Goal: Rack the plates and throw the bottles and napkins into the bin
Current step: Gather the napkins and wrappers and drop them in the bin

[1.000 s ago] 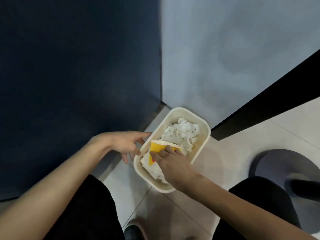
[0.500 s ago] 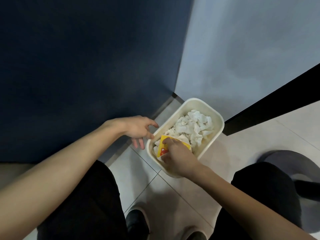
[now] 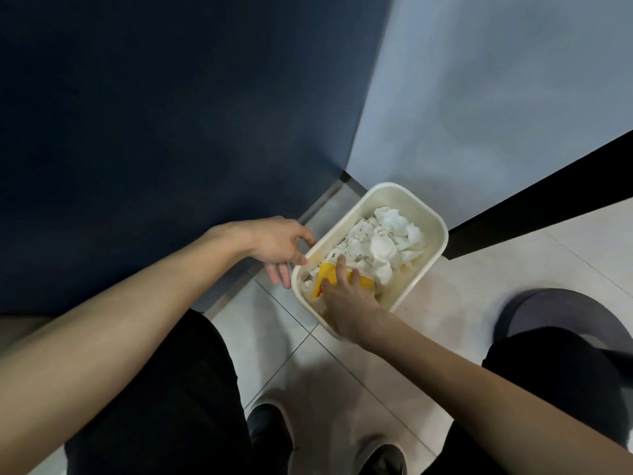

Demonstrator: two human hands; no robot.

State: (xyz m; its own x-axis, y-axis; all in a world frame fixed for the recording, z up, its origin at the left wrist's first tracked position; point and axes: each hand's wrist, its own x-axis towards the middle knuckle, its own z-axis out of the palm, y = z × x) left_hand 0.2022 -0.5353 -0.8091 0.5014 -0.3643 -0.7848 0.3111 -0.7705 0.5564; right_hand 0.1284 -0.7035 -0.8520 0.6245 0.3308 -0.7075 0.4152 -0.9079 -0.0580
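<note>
- Location: the bin [image 3: 400,199], a cream rectangular tub, stands on the tiled floor [image 3: 342,389] in the corner where the dark blue panel [image 3: 171,132] meets the pale wall [image 3: 496,114]. The person bends over it from the near side.
- Contents: crumpled white napkins [image 3: 380,245] fill the far and middle part of the bin. A yellow packet [image 3: 327,274] with a red mark lies at the near left end, on top of the paper.
- Right hand [image 3: 346,303]: inside the bin, its fingers [image 3: 340,265] are laid across the yellow packet and reach the napkins beyond it. The thumb is hidden, so I cannot tell whether the hand grips the packet or only presses on it.
- Left hand [image 3: 274,245]: relaxed and holding nothing. Thumb and forefinger touch the bin's left rim; the other fingers hang down outside the wall. Judged to be steadying the bin.
- Step in hand: judged to be the disposal step, with rubbish being seated in the bin.
- Not in view: plates, rack and bottles. Progress on those cannot be assessed.
- Next move, as judged: free the right hand from the packet, lift it straight out past the near rim without dragging napkins over the edge, then take the left hand off the rim.
- Hazard: the tub looks light; a sideways pull could tip it.
- Other: a dark round base [image 3: 565,313] stands on the floor to the right, well apart from the bin.
</note>
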